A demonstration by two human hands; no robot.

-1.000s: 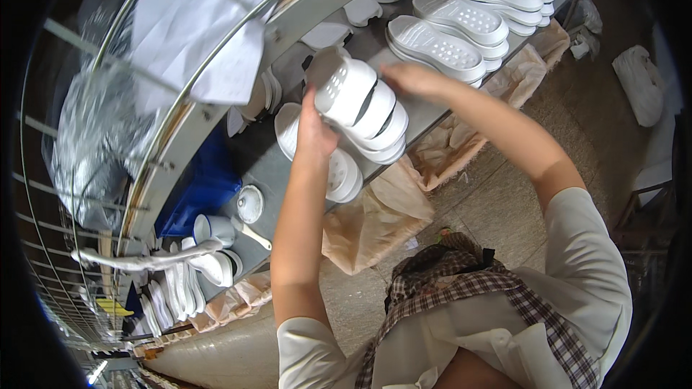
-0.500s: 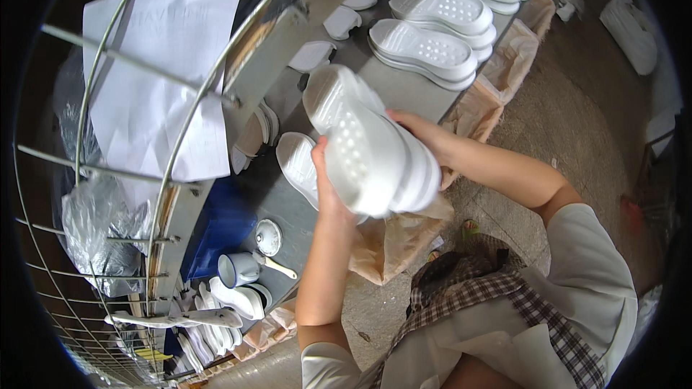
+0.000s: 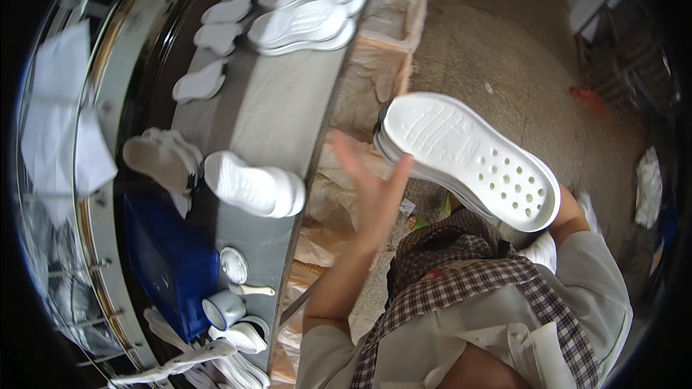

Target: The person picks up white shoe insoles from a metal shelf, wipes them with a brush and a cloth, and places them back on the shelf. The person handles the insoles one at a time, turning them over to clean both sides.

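Observation:
A stack of white shoe soles [image 3: 461, 151] is held up in front of my body, past the bench edge. Its top sole has ridges at one end and round holes at the other; a dark edge shows at the ridged end. The stack hides most of my right hand [image 3: 567, 209], whose wrist comes out at the holed end. My left hand [image 3: 371, 191] is open and slightly blurred, its thumb close to the stack's side and its fingers spread toward the bench. On the bench lies another small stack of white soles [image 3: 252, 184].
More white soles [image 3: 306, 21] stand in piles along the far bench [image 3: 277, 94]. A blue bin [image 3: 169, 266], an enamel mug [image 3: 223, 310], a lid [image 3: 233, 265] and a brush [image 3: 254, 290] are at the near left. Lined boxes [image 3: 389, 65] run beside the bench.
The held soles have moved right, away from over the bench, and turned sideways. My left hand has let go of their side. The whole view has swung to the right.

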